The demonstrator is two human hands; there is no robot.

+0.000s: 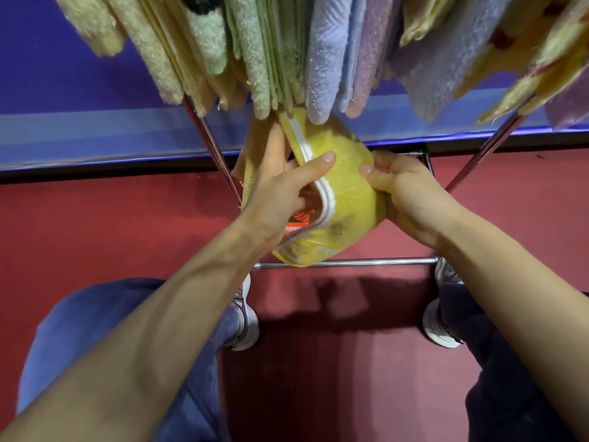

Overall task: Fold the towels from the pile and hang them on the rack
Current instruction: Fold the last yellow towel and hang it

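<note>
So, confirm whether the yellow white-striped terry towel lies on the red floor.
No, the left hand and right hand hold the yellow terry towel up above the red floor.

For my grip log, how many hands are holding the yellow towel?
2. The left hand grips the yellow towel at its white-trimmed edge; the right hand pinches its right side. None hidden.

Red floor; purple-blue panel along far edge; white shoes on floor; blue trousers below.

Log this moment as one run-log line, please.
phase: hanging | left hand: grips yellow towel | right hand: pinches its other side | rack: hung towels in a row above
</note>
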